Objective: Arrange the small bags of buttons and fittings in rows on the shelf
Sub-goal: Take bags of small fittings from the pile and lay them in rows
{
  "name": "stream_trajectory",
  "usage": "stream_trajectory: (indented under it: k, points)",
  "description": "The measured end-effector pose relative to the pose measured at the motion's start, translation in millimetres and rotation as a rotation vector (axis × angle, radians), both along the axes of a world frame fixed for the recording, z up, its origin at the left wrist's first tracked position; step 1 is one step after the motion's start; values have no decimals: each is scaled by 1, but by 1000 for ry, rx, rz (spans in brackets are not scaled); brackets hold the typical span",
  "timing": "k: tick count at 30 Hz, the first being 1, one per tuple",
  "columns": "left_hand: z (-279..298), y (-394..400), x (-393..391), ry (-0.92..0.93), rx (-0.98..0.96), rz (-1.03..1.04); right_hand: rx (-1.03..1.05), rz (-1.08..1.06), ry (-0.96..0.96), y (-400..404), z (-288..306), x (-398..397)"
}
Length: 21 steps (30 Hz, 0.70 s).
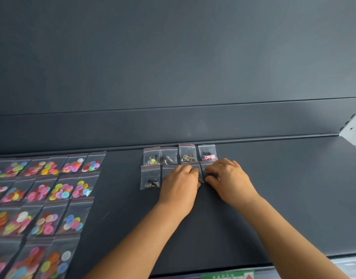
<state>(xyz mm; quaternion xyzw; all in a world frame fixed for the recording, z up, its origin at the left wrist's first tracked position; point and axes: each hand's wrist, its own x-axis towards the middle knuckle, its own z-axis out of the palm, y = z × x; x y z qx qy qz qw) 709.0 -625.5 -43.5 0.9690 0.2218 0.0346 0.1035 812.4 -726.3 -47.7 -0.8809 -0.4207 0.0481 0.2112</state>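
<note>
Small clear bags of metal fittings lie in two rows on the dark shelf [273, 188]. The back row holds several bags, among them one with a pink piece [207, 153]. In the front row a fittings bag [150, 177] lies uncovered at the left. My left hand [180, 181] lies palm down over the bags to its right, fingers on them. My right hand [227, 178] pinches the rightmost front-row bag [203, 172], which is mostly hidden under both hands. Bags of coloured buttons [42, 190] lie in rows at the left.
The shelf's back panel [173, 77] rises just behind the back row. A bare stretch of shelf separates the button bags from the fittings bags. A slotted upright [354, 115] stands at the far right, and a green label [227, 275] sits on the front edge.
</note>
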Motion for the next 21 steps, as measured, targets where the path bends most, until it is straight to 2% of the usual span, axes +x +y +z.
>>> stream_trajectory:
  k: [5, 10, 16, 21]
  points:
    - [7, -2, -12, -55, -23, 27, 7, 13, -27, 5, 12, -13]
    - [22, 12, -50, -111, 47, 83, 37, 108, -56, 20, 23, -40]
    - [36, 36, -128, -102, 85, 261, 37, 272, -177, 58, 34, -102]
    - [37, 67, -213, -91, 94, 398, -36, 416, -175, 95, 39, -181]
